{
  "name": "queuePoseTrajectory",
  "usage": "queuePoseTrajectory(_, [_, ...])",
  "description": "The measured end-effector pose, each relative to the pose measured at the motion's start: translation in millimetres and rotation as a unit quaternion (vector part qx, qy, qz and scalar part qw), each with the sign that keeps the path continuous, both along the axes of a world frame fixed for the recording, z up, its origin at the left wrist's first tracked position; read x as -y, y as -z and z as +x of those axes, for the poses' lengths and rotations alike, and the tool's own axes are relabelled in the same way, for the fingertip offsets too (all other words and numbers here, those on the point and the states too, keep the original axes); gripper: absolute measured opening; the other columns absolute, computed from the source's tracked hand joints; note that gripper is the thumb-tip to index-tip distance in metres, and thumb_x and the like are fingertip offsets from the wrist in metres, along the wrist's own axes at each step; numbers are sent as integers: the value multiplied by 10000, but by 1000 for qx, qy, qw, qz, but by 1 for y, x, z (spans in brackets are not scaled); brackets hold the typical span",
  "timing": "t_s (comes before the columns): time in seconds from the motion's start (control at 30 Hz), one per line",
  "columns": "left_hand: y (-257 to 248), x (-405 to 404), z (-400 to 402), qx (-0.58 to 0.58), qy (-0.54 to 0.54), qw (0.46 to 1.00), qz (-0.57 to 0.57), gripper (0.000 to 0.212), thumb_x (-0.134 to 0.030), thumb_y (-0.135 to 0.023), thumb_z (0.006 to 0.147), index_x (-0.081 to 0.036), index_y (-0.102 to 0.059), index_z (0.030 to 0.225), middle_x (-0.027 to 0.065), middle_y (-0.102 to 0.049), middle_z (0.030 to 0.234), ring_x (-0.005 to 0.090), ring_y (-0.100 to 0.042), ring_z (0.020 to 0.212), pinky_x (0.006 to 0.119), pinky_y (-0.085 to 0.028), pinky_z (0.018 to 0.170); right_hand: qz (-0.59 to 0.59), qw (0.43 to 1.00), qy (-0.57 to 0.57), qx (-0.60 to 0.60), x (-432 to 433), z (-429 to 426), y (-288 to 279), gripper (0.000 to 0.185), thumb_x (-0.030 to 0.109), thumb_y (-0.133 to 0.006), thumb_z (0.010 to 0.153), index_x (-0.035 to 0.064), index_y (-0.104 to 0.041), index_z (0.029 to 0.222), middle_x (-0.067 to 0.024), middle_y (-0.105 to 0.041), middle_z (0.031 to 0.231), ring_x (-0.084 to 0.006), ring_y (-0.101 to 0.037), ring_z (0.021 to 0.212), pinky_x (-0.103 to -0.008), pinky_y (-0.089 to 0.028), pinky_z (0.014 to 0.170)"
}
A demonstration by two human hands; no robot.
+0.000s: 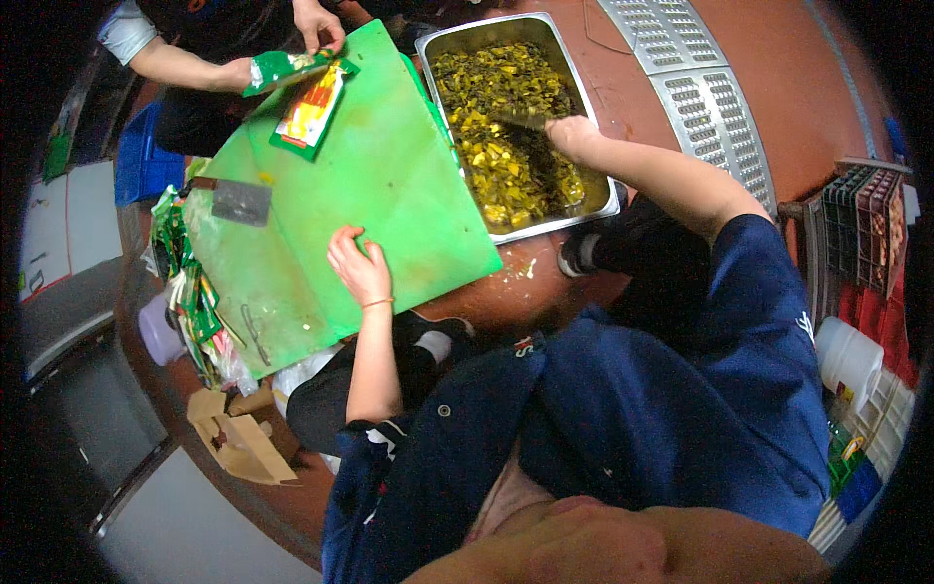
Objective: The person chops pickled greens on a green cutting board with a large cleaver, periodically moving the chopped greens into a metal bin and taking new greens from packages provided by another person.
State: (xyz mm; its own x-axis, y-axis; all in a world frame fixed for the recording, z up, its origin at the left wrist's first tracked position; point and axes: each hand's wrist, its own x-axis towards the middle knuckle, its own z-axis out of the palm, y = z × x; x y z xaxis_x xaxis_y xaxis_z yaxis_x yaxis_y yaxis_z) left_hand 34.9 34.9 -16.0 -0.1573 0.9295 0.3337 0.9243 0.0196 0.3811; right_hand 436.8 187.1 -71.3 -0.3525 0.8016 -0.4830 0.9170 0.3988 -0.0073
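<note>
A deep metal tray point(503, 237) of chopped yellow-green pickled vegetables point(496, 157) stands on the floor at the right of a green cutting board point(408, 204). My right hand point(574, 137) reaches over the tray, gripping a flat-bladed tool point(522, 118). Its blade lies against the vegetables, partly hidden, so its exact kind is unclear. My left hand point(359, 266) rests on the board near its front edge, fingers apart, holding nothing. A cleaver point(242, 202) lies at the board's left. One printed food pouch point(312, 109) lies toward the far edge.
Across the board, another person's hands point(319, 28) hold a green pouch point(284, 71). Torn packets point(193, 299) hang at the left edge, near a thin metal tool point(255, 334). An opened cardboard box point(241, 442) sits below. Metal drain grates point(704, 109) and stacked crates point(861, 226) are at right.
</note>
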Motion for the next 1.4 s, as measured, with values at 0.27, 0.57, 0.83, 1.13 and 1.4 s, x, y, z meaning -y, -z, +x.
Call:
queuePoseTrajectory(0.27, [-3,-3,7,3,-17,1000,-12,247,-54,-566,778,-40,-565,1024,152,-543,1142,336,-482,1145,441,-368,1020,-141,987,-36,69,119,32,-12,216,169,-618,856,62,-702,1025,-141,-703,1101,-280,-683,1026,-403,-558,831])
queuePoseTrajectory(0.57, [0,-5,10,1,-9,1000,0,239,-76,-574,787,-48,-573,1024,147,-546,1122,333,-486,1118,438,-384,991,-52,996,77,2,56,-1,-23,248,132,-470,947,25,-645,1086,-175,-705,969,-323,-692,916,-435,-566,755])
queuePoseTrajectory(0.83, [2,3,-6,-10,-23,1000,12,236,-77,-582,781,-49,-570,1015,147,-545,1117,332,-484,1122,438,-382,997,-119,992,44,-27,104,-65,-2,271,143,-514,898,57,-637,1124,-175,-685,1089,-325,-678,991,-449,-554,814])
queuePoseTrajectory(1.13, [3,-4,6,-2,6,1000,27,235,-49,-573,776,-38,-562,1010,153,-543,1115,340,-483,1122,452,-377,999,-27,957,207,-202,5,-52,9,366,210,-605,822,-2,-632,1120,-240,-677,1031,-360,-661,990,-468,-529,864])
queuePoseTrajectory(1.4, [1,-6,9,-25,29,999,32,227,-24,-559,781,-19,-534,1006,158,-533,1087,345,-481,1100,456,-364,999,-15,956,213,-203,-74,-101,47,304,237,-622,816,25,-714,1012,-182,-686,1096,-336,-668,1000,-427,-542,850])
